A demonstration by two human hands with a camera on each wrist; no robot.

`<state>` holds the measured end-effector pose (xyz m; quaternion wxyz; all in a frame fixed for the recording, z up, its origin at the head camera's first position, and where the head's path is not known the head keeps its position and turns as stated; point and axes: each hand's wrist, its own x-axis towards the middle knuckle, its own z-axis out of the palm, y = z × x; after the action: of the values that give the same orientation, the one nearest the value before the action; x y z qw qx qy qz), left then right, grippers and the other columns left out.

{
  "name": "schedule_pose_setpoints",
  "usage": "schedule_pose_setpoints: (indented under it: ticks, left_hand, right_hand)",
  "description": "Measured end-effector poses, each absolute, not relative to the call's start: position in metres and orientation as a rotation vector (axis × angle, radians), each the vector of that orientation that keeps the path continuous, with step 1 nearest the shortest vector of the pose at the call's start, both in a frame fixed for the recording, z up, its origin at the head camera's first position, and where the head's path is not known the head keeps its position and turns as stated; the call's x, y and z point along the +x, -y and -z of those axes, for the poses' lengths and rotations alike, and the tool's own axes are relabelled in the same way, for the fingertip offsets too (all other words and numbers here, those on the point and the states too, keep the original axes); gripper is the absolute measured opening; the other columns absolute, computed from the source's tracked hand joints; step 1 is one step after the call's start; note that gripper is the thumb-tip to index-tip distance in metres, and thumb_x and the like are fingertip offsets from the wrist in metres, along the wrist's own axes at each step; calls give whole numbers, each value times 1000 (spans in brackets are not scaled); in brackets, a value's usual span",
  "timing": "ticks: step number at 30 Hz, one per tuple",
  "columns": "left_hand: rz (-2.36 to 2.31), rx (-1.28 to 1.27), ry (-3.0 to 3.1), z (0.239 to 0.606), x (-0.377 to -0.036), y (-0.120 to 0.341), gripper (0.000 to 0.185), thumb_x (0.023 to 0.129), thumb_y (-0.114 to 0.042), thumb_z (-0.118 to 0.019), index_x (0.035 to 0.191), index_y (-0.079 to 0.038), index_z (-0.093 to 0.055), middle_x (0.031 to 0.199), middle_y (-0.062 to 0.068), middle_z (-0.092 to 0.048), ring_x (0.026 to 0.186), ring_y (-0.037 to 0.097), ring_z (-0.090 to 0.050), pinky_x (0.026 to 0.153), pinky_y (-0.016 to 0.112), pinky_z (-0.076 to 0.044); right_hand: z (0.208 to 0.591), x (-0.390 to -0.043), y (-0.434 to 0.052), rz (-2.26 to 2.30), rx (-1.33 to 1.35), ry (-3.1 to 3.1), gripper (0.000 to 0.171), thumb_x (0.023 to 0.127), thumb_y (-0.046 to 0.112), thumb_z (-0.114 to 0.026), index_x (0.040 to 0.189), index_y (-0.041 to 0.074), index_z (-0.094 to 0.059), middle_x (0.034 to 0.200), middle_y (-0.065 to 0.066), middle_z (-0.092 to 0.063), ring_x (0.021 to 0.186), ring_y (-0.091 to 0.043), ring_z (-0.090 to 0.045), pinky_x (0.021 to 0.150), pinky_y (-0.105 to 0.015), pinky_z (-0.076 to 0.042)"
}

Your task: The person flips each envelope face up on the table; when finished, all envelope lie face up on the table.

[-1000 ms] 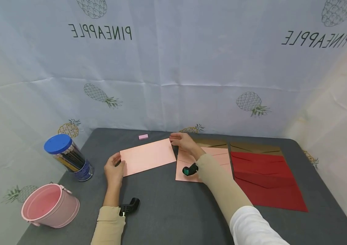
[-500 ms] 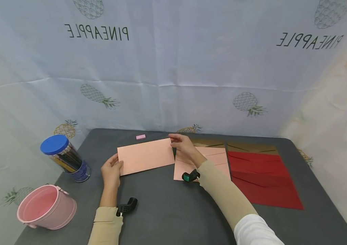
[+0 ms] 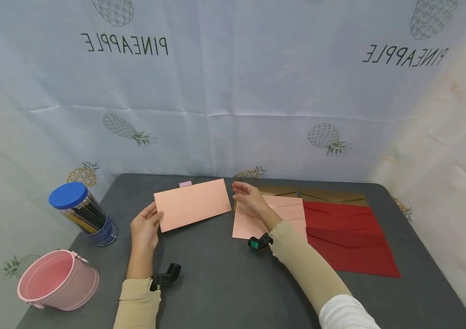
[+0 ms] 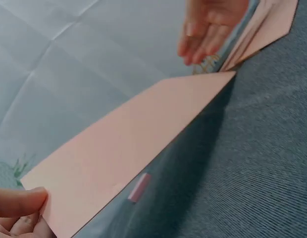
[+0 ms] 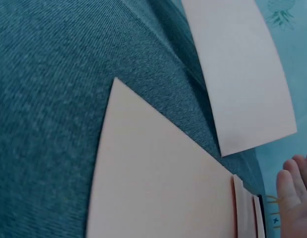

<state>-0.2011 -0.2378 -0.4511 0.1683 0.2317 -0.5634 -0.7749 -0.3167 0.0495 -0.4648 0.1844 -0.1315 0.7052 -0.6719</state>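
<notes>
My left hand (image 3: 145,228) pinches the left end of a plain pink envelope (image 3: 193,205), thumb on the near face. The left wrist view shows the envelope (image 4: 128,139) tilted up off the grey tabletop, a shadow beneath it. Just past its far right end is my right hand (image 3: 255,201), fingers extended and holding nothing. In the right wrist view a gap separates those fingers (image 5: 288,186) from the held envelope (image 5: 242,74). Below my right hand lie overlapping pink envelopes (image 3: 243,226), partly covered by the forearm.
Red envelopes (image 3: 352,246) overlap at the right, with brown envelopes (image 3: 331,196) behind. A small pink block (image 3: 185,184) sits behind the held envelope. Leftward stand a blue-lidded jar of pencils (image 3: 84,212) and a pink bucket (image 3: 61,283). A printed curtain (image 3: 224,91) closes off the back.
My right hand has let go of the envelope's right end and drawn slightly away. The envelope has lifted a little in my left hand, now overlapping the small pink block.
</notes>
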Motion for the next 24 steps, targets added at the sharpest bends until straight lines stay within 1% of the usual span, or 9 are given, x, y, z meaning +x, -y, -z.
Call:
schedule_pose_setpoints:
  ticks: [4,8,11,15,18,20,24]
  left_hand:
    - [2294,612,1520,443,-198,239,48,88,13,-55,135,7,-47,85,-5,-65,80,3,-63,74,14,-54]
    - [2375,588,1459,439,-195,241,49,87,13,-57,134,5,-49,86,-3,-67,82,4,-64,75,15,-54]
    - [2422,583,1451,440,-195,240,49,86,14,-58,133,4,-51,86,-3,-68,83,5,-65,78,16,-54]
    - [2402,580,1558,444,-196,232,51,86,11,-59,135,4,-48,87,-6,-68,86,3,-65,80,15,-53]
    - [2380,556,1641,447,-198,224,52,87,9,-60,137,4,-46,90,-10,-68,90,1,-64,81,15,-52]
    - [2379,515,1682,450,-199,218,53,87,9,-59,138,4,-44,93,-11,-67,93,0,-63,83,15,-52]
    - [2387,424,1745,453,-200,204,53,88,9,-59,138,3,-45,96,-12,-66,94,-2,-63,84,15,-51]
  right_hand:
    - [467,-313,-50,1878,-367,-1997,55,95,5,-53,146,2,-32,149,-15,-38,137,-28,-38,110,-44,-36]
    - [464,-306,-48,1905,-375,-1999,55,95,9,-56,146,4,-34,147,-14,-41,136,-28,-39,109,-43,-38]
    - [463,-298,-49,1958,-333,-2009,53,94,12,-59,143,9,-41,143,-11,-46,132,-27,-43,104,-41,-44]
    - [462,-285,-58,2077,-241,-1990,47,91,7,-62,136,13,-50,134,-11,-52,123,-26,-52,92,-39,-52]
    - [460,-275,-70,2140,-232,-2003,45,90,3,-61,133,11,-52,131,-14,-54,116,-24,-56,87,-34,-55]
    - [460,-268,-80,2156,-237,-2030,45,90,2,-61,133,9,-52,130,-15,-54,112,-21,-58,85,-30,-55]
    - [462,-256,-100,2211,-234,-2041,47,89,1,-62,134,5,-50,128,-19,-54,106,-13,-61,83,-25,-55]
